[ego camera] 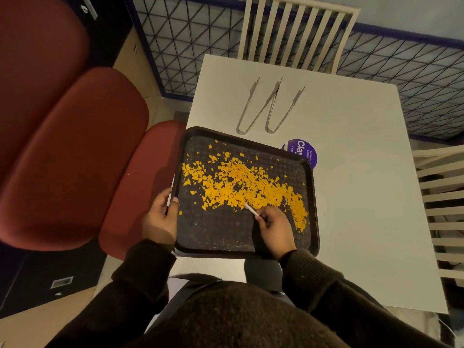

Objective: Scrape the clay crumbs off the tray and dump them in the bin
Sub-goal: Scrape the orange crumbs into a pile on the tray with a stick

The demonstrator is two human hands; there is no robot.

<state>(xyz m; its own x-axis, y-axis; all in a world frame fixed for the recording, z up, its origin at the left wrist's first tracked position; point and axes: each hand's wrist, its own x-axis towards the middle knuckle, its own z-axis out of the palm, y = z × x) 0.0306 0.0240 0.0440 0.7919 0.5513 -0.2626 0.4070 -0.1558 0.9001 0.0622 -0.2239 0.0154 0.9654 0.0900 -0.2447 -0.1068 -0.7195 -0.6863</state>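
Note:
A black textured tray [218, 237] lies on the white table, its left edge overhanging. Orange clay crumbs [241, 187] spread in a wide band across its middle and down its right side. My left hand [162, 217] grips the tray's left rim, thumb on top. My right hand [273, 228] rests over the tray's near right part and holds a thin white scraper stick [251, 209] whose tip touches the near edge of the crumb pile. The near part of the tray holds only faint specks. No bin is in view.
Two metal tongs [271, 106] lie on the white table [364, 197] beyond the tray. A purple round sticker [305, 151] peeks from under the tray's far right corner. Red padded chairs [75, 151] stand at left, white slatted chairs [296, 33] at the far side and right.

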